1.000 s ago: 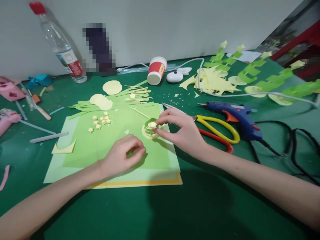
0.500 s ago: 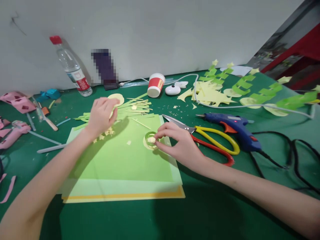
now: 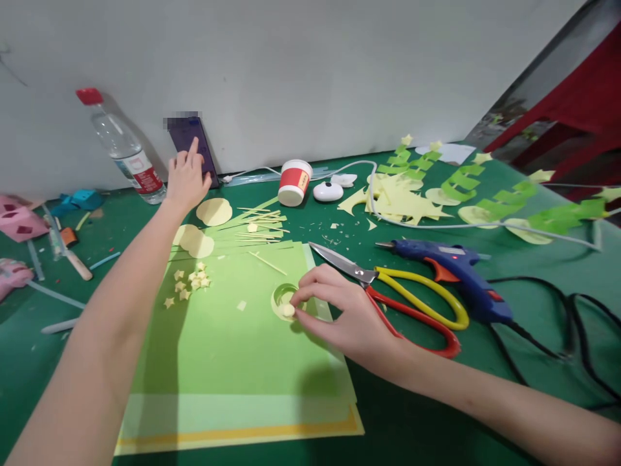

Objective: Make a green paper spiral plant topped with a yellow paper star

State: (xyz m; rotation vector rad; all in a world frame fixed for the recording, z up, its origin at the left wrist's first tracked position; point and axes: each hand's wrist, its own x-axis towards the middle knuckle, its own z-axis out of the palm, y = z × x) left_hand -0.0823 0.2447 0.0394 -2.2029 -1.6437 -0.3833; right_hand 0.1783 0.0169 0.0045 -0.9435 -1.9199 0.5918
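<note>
My left hand reaches up to the phone that leans against the wall. Its index finger is stretched out over the screen, the other fingers are loosely bent, and it holds nothing. Thumb and fingertips of my right hand pinch a coiled green paper strip with a small pale yellow piece at its edge. Beneath the coil is a pale yellow paper disc. The coil is over a stack of green paper sheets. Small yellow paper stars are on the same sheets, under my left forearm's side.
Scissors and a blue glue gun with its cord are at the right. Behind are a paper cup, a white earphone case, yellow scraps and finished-looking green spirals. A water bottle stands at the left.
My left hand has moved up and away from the yellow discs to the phone screen. My right hand keeps its pinch on the coil. The view has tilted slightly.
</note>
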